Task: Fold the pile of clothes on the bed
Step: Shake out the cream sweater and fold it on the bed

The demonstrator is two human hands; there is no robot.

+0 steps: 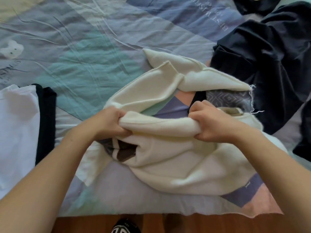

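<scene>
Both hands' fingers (123, 122) clench the cream sweater (168, 158), fingertips buried in folds.

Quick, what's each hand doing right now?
Left hand: closed, gripping the cream sweater.
Right hand: closed, gripping the same sweater.
</scene>
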